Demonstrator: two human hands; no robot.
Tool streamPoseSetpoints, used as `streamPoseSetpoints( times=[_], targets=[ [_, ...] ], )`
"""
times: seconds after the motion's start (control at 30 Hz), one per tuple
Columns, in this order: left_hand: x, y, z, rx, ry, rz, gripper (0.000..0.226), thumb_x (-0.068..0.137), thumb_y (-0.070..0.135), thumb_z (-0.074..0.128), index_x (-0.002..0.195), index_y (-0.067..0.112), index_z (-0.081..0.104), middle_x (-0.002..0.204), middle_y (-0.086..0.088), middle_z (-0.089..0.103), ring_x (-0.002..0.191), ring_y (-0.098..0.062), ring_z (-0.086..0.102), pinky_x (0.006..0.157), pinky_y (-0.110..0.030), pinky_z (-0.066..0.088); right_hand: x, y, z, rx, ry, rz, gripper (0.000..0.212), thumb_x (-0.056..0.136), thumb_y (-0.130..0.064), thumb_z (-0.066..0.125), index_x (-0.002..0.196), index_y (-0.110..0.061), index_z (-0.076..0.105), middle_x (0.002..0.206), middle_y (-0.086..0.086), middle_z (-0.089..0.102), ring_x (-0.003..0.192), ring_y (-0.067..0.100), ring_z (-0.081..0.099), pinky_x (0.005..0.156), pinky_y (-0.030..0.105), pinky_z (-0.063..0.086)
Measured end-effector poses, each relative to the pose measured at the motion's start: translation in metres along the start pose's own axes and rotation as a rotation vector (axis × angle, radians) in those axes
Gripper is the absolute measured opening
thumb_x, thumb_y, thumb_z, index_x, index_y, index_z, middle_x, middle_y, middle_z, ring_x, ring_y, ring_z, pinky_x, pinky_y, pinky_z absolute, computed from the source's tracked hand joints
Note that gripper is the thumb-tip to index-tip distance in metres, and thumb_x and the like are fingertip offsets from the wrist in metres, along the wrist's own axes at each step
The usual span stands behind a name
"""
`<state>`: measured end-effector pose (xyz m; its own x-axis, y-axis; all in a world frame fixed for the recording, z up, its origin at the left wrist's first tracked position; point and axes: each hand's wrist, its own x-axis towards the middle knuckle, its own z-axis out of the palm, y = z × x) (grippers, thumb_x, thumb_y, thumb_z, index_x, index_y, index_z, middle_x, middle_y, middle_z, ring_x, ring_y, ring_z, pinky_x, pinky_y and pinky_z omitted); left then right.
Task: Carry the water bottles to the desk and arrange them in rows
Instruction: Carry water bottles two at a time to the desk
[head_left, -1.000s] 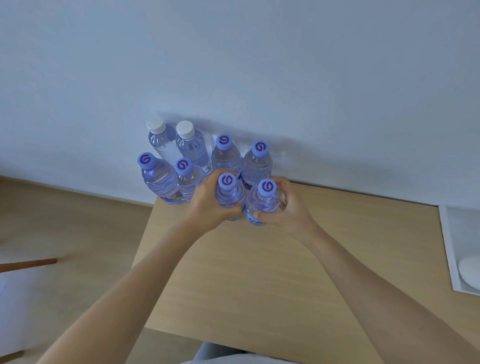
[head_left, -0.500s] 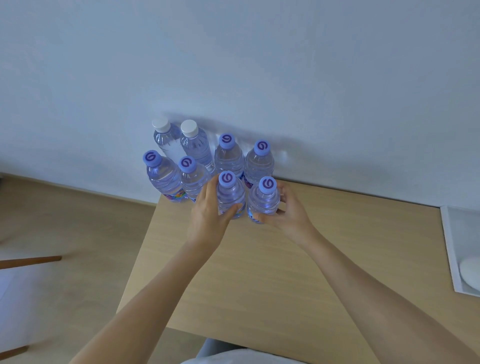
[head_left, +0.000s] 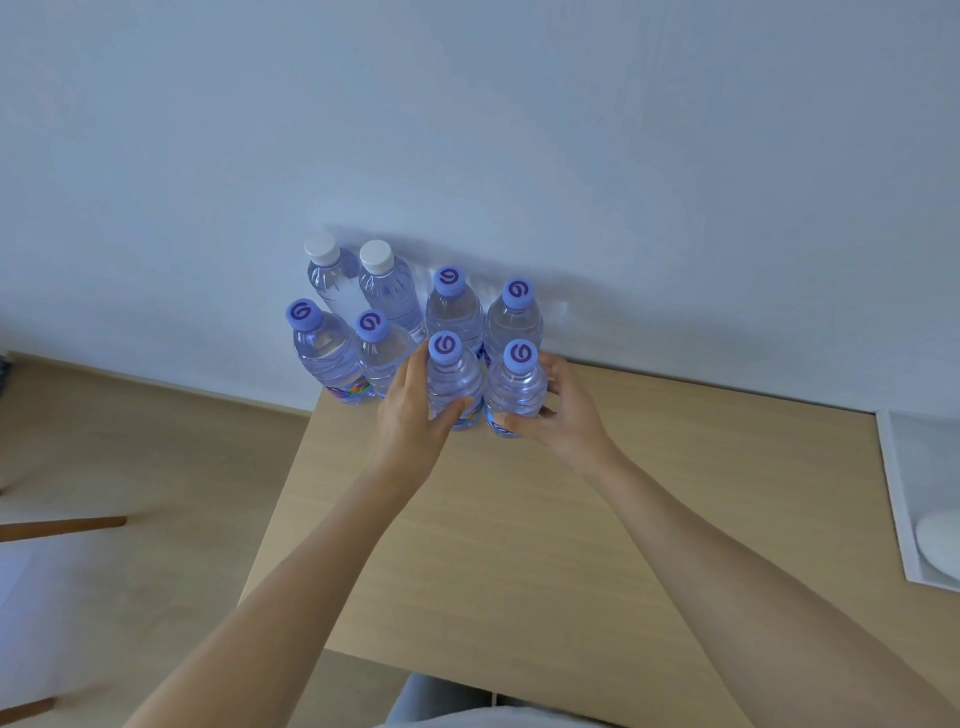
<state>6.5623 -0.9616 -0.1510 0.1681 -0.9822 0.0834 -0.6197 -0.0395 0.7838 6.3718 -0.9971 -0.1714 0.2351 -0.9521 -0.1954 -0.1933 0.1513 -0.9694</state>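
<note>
Several clear water bottles stand upright in two rows at the far left corner of the wooden desk (head_left: 519, 530), against the wall. The back row has two white-capped bottles (head_left: 375, 256) and two purple-capped ones (head_left: 448, 280). In the front row my left hand (head_left: 413, 415) holds the third bottle (head_left: 453, 376), fingers along its left side and thumb curved across its front. My right hand (head_left: 563, 410) holds the fourth bottle (head_left: 517, 387) from the right, thumb low on its front. Both bottles stand on the desk.
A white tray (head_left: 906, 483) holding a white rounded object (head_left: 940, 540) lies at the desk's right edge. Left of the desk is wooden floor with a brown chair leg (head_left: 62, 525). The white wall runs directly behind the bottles.
Both hands have loosened from a tight grip high on the two front bottles and slid lower and back. The bottles stay in place on the desk.
</note>
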Motion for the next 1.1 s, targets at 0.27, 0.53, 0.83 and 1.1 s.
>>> streamPoseSetpoints(
  times=[0.27,0.53,0.83,1.1],
  targets=[
    [-0.007,0.015,-0.004,-0.059,0.135,-0.041,0.083,0.079,0.021,0.08,0.148,0.017,0.035,0.142,0.004,0.047,0.129,-0.01,0.041,0.104,-0.033,0.039,-0.008,-0.012,-0.006,-0.075,0.008,0.04,0.083,0.067,-0.008,0.09,0.123,-0.04,0.038,0.12,-0.025,0.049,0.105,-0.018,0.051,0.091,0.016,0.044],
    [-0.051,0.023,-0.016,-0.15,0.117,-0.061,0.073,0.08,0.017,0.077,0.14,0.019,0.036,0.122,0.02,0.04,0.114,0.006,0.044,0.102,-0.042,0.044,-0.066,-0.014,-0.011,-0.107,0.198,0.128,0.106,0.071,-0.014,0.089,0.153,-0.023,0.024,0.154,0.002,0.03,0.14,0.017,0.034,0.113,0.038,0.037],
    [-0.103,0.031,0.007,-0.111,-0.321,0.054,0.062,0.086,0.028,0.071,0.139,0.021,0.04,0.135,0.007,0.044,0.123,-0.011,0.043,0.103,-0.033,0.038,-0.167,0.006,-0.017,-0.021,0.46,0.195,0.082,0.074,-0.019,0.086,0.142,-0.025,0.041,0.14,0.004,0.046,0.121,0.019,0.051,0.092,0.028,0.042],
    [-0.151,0.11,0.063,0.023,-0.668,0.373,0.054,0.089,0.037,0.067,0.136,0.018,0.048,0.137,0.004,0.052,0.126,-0.014,0.048,0.098,-0.024,0.035,-0.298,0.025,-0.059,0.066,0.777,0.261,0.075,0.077,-0.021,0.085,0.139,-0.027,0.044,0.137,-0.001,0.047,0.122,0.018,0.052,0.087,0.025,0.041]
  ],
)
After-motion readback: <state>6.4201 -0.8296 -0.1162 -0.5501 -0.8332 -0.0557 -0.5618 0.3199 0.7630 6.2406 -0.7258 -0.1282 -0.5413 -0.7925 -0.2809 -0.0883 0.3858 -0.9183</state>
